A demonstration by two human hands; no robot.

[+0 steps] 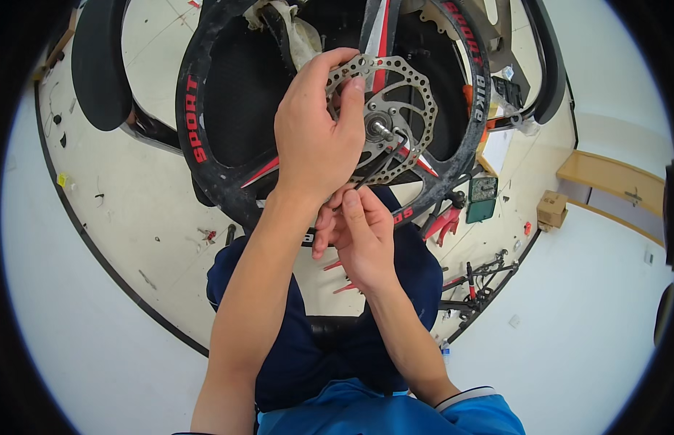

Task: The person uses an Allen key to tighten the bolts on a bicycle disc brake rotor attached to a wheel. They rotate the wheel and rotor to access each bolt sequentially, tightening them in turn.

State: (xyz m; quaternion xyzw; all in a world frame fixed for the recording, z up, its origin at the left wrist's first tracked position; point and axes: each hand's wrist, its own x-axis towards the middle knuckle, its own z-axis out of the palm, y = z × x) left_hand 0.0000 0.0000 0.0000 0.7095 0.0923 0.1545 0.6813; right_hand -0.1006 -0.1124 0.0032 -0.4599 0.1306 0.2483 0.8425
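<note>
A black bicycle wheel [197, 101] with broad red-and-white spokes lies in front of me. On its hub [380, 127] sits a silver brake disc [426, 109] with a ring of holes. My left hand [315, 127] holds the disc's left edge, thumb on top of the metal and fingers curled at the rim. Below it, my right hand [366, 243] is closed on the long arm of a dark hex key [382, 161]. The key's bent end reaches a bolt beside the hub axle; whether it is seated in the bolt I cannot tell.
Black chair armrests [97, 65] [547, 72] flank the wheel. On the floor at right are a green tool case [482, 199], a red-and-black bicycle frame [473, 286] and a cardboard box [551, 209]. Small parts lie scattered at left. Torn wrapping [302, 40] hangs at the wheel's far side.
</note>
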